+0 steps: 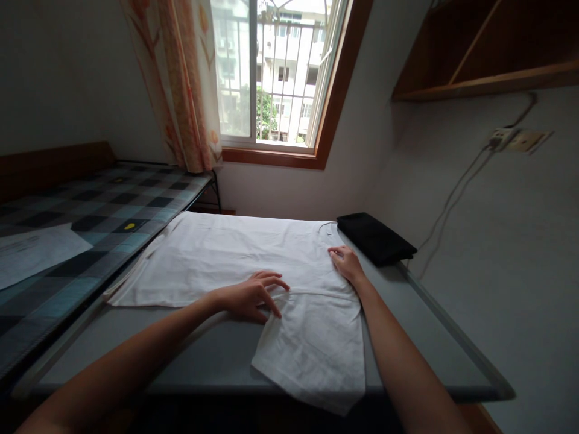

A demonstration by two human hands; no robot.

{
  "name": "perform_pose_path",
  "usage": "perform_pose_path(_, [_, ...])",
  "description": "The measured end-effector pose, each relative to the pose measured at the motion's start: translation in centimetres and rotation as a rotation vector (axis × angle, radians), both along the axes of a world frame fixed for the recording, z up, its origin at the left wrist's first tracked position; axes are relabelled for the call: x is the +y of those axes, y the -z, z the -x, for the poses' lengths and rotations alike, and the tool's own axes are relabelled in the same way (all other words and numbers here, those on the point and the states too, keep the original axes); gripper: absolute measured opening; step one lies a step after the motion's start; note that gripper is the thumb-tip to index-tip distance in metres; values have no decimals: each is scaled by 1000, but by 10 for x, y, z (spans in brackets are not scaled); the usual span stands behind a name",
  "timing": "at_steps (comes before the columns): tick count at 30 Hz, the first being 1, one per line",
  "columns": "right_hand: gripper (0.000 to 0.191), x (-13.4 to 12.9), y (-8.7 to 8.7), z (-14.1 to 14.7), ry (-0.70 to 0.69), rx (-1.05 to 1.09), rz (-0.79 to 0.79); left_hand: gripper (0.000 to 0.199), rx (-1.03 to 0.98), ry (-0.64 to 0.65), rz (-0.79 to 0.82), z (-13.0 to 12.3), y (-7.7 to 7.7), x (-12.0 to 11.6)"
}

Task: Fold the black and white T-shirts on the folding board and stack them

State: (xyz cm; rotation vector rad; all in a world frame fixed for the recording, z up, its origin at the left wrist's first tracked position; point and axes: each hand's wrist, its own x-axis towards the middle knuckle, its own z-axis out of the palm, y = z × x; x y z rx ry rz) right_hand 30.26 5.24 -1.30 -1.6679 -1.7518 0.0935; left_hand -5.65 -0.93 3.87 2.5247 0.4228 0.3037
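On the table [217, 355], your white shirt [244, 253] lies flat, 1 sleeve [316, 349] overhanging the near edge. Expect light, floppy cloth; take its seams. Your left hand [250, 299] rests spread on it; I can't tell whether your right hand [347, 264] pinches it.

Bright daylight glares through the window [277, 75], leaving the outer edges dim.

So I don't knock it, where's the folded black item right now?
In the head view, the folded black item lies right of centre at the far right corner of the table, beside the white shirt and beyond the right hand.
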Motion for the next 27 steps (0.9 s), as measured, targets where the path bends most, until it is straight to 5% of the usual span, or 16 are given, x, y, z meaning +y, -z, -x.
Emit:
perform_pose_path(5, [29,0,1,0,-2,10,-6,14,-76,6,86,-5,1,-5])
perform_pose_path(9, [27,0,0,0,4,7,-5,24,-232,-60,249,-14,-4,-9])
perform_pose_path(14, [28,0,-1,-1,-10,15,4,40,-408,-433,458,-35,0,6])
perform_pose_path(19, [28,0,-2,-1,-12,25,15,40,-710,-710,888,-44,14,40])
perform_pose_path(21, [27,0,-3,-1,-8,18,19,47,-634,-638,978,-37,11,49])
perform_pose_path(23, [27,0,-3,0,-11,13,23,53,-492,-421,942,-27,2,54])
perform_pose_path(27, [27,-1,-2,0,-22,11,20,39,-171,41,571,-12,-24,48])
